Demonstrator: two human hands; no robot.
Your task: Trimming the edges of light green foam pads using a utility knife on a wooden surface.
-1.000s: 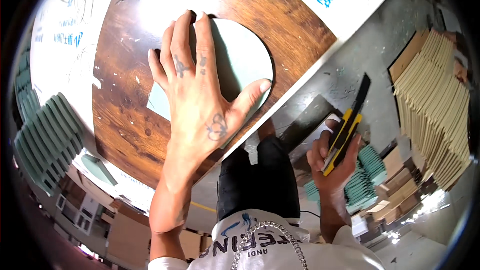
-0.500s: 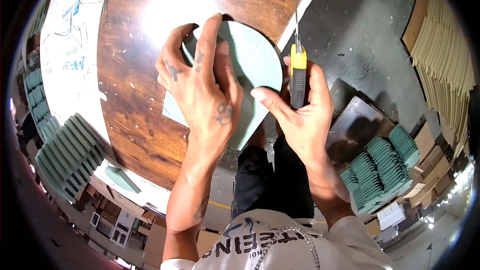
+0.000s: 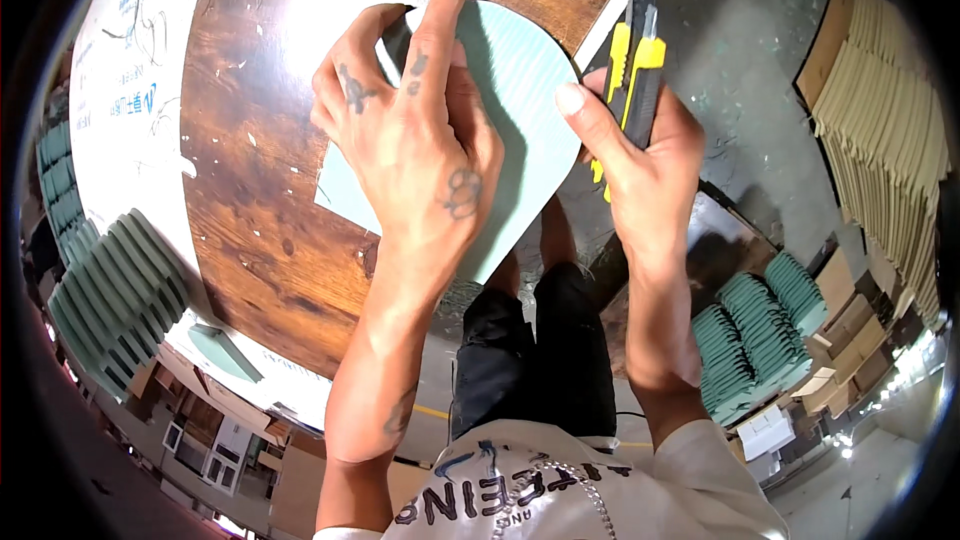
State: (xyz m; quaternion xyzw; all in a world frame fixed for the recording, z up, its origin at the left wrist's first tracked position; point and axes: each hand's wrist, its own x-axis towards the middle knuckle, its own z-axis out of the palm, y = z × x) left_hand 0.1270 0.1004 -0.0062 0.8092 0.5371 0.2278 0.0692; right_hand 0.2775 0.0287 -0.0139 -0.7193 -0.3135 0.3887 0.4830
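A pale green rounded panel (image 3: 520, 90) lies on a dark brown wooden board (image 3: 260, 140), overhanging its near edge. My left hand (image 3: 420, 140) presses down on the panel with bent fingers gripping its far rim. My right hand (image 3: 635, 155) is closed around a yellow and black utility knife (image 3: 635, 60), held upright against the panel's right edge. The knife's tip runs out of view at the top.
A row of green panels (image 3: 110, 290) stands at the left, more green stacks (image 3: 760, 330) lie on the floor at the right. Tan boards (image 3: 890, 140) lean in a long stack at far right. A white printed sheet (image 3: 120, 90) lies under the wooden board.
My right hand brought the knife from beside my leg up to the panel's right edge. My left hand went from flat on the panel to curled, gripping its rim.
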